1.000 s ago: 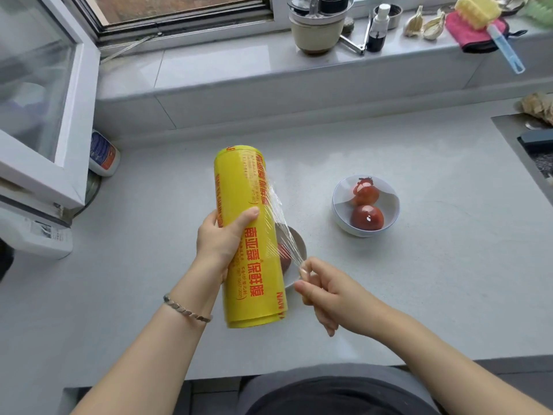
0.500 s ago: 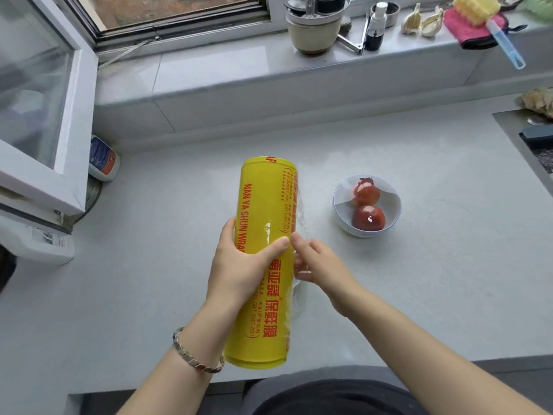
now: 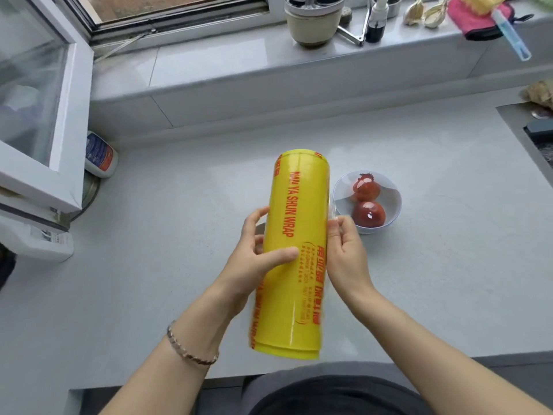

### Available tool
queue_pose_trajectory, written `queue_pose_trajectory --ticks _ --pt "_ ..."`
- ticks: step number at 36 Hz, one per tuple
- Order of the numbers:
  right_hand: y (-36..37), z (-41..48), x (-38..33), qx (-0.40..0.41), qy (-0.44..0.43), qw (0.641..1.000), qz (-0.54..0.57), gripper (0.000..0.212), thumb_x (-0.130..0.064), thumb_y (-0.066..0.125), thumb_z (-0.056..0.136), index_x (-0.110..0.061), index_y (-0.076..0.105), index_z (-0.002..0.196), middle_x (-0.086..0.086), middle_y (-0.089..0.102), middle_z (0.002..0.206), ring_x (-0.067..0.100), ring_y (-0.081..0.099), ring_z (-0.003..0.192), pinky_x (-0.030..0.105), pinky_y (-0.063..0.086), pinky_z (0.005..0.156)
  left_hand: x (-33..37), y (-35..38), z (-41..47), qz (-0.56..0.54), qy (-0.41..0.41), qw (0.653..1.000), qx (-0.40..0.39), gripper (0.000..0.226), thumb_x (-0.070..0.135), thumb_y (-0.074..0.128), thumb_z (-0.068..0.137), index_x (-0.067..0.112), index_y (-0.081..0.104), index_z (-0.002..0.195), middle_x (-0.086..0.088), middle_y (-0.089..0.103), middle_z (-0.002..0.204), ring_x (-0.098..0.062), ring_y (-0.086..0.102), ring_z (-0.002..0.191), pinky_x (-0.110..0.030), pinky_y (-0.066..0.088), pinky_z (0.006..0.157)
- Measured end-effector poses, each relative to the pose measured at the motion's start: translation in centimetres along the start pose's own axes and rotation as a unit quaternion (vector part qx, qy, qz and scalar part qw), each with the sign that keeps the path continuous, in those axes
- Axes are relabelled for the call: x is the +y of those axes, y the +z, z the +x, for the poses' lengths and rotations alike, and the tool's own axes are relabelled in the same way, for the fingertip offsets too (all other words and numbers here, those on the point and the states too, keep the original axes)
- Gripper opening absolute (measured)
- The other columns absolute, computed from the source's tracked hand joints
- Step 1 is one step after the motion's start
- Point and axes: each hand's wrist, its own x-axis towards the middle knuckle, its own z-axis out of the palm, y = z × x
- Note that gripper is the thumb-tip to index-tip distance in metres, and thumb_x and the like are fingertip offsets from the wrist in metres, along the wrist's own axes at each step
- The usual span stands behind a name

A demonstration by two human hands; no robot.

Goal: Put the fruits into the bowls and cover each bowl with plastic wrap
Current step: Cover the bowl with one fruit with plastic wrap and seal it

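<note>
step: likely drawing film | left hand [image 3: 254, 259] curled round yellow cylindrical plastic-wrap roll [image 3: 294, 250] above grey countertop [image 3: 179, 235] | right hand [image 3: 344, 253] touched roll's right side, pinch unclear | white bowl [image 3: 392, 199] of red fruits [image 3: 368, 214] sat just beside | next likely needed firm pinch, steady pull

My wrap roll [image 3: 296, 250] is smooth, glossy yellow plastic film. The white bowl [image 3: 395, 202] looks glazed, its 2 red fruits [image 3: 368, 214] glossy. The grey counter [image 3: 179, 235] is matt; my bracelet [image 3: 191, 351] looks metal.
</note>
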Motion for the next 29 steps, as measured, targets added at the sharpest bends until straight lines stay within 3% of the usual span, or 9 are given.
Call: queue_pose_trajectory --ticks 2,4,6,8,12,17,22,24,29 --pt "-0.1 0.3 -0.2 -0.001 -0.006 1.000 0.022 0.027 -0.032 0.034 0.098 -0.020 0.041 0.074 0.000 0.048 0.066 0.014 0.047 0.062 0.039 0.044 0.063 -0.2 -0.2 0.7 -0.058 -0.034 0.998 -0.018 0.115 0.047 0.091 0.034 0.029 0.036 0.134 -0.009 0.056 0.124 -0.031 0.062 0.106 -0.049 0.054 0.086" --pt "-0.3 0.5 -0.5 -0.011 -0.008 0.999 0.041 0.027 -0.030 0.034 0.098 -0.020 0.041 0.074 -0.002 0.045 0.064 0.010 0.044 0.059 0.034 0.040 0.060 -0.2 -0.2 1.0 -0.100 -0.049 0.993 -0.048 0.118 0.051 0.091 0.028 0.014 0.046 0.129 -0.015 0.063 0.120 -0.034 0.066 0.101 -0.046 0.056 0.079" --pt "-0.6 0.7 -0.5 -0.028 -0.011 0.998 0.054 0.026 -0.029 0.034 0.097 -0.019 0.041 0.075 -0.003 0.044 0.062 0.008 0.042 0.055 0.030 0.038 0.056 -0.1 -0.1 1.0 -0.112 -0.055 0.990 -0.062 0.111 0.055 0.089 0.027 0.014 0.051 0.123 -0.014 0.066 0.116 -0.032 0.067 0.099 -0.043 0.058 0.075" --pt "-0.8 0.8 -0.4 -0.047 -0.015 0.997 0.059 0.025 -0.029 0.034 0.097 -0.020 0.041 0.075 -0.004 0.042 0.060 0.005 0.041 0.051 0.026 0.037 0.052 0.0 0.0 1.0 -0.131 -0.066 0.988 -0.059 0.116 0.062 0.086 0.028 0.020 0.044 0.128 -0.010 0.064 0.119 -0.029 0.066 0.101 -0.045 0.057 0.078" --pt "-1.1 1.0 -0.6 -0.087 -0.021 0.994 0.059 0.022 -0.029 0.034 0.097 -0.020 0.041 0.077 -0.003 0.042 0.057 0.003 0.043 0.045 0.020 0.038 0.044 0.2 -0.1 1.2 -0.141 -0.082 0.986 -0.048 0.128 0.057 0.088 0.021 0.025 0.034 0.133 -0.008 0.062 0.119 -0.025 0.069 0.094 -0.039 0.058 0.067" --pt "-1.3 1.0 -0.5 -0.113 -0.006 0.993 0.035 0.024 -0.028 0.034 0.098 -0.018 0.037 0.076 -0.002 0.036 0.054 0.004 0.039 0.039 0.021 0.035 0.039 -0.2 0.4 1.4 -0.107 -0.074 0.990 -0.056 0.118 0.061 0.086 0.027 0.023 0.042 0.130 -0.013 0.063 0.119 -0.033 0.066 0.101 -0.045 0.057 0.074" --pt "-3.0 1.3 0.4 -0.025 0.062 0.996 0.062 0.027 -0.025 0.034 0.099 -0.019 0.038 0.074 -0.007 0.031 0.047 0.004 0.028 0.035 0.015 0.023 0.034 -1.0 0.6 1.1 -0.072 -0.037 0.996 0.041 0.095 0.045 0.083 0.044 0.027 0.044 0.129 -0.007 0.064 0.117 -0.025 0.069 0.094 -0.041 0.058 0.070" --pt "-3.6 1.2 0.7 0.000 0.054 0.997 0.063 0.029 -0.025 0.034 0.099 -0.022 0.038 0.071 -0.013 0.030 0.042 0.004 0.027 0.035 0.016 0.024 0.034 -1.4 0.4 0.9 -0.043 -0.023 0.993 0.105 0.101 0.039 0.090 0.048 0.029 0.038 0.134 -0.003 0.062 0.120 -0.023 0.068 0.094 -0.040 0.059 0.071" --pt "-2.5 1.3 2.8 0.041 0.013 0.999 -0.013 0.025 -0.036 0.038 0.094 -0.028 0.042 0.071 -0.010 0.036 0.045 0.019 0.037 0.050 0.030 0.035 0.052 -1.9 -0.9 0.8 0.148 -0.003 0.957 0.249 0.113 0.055 0.086 0.045 0.039 0.024 0.138 0.000 0.048 0.131 -0.023 0.055 0.109 -0.047 0.051 0.089"
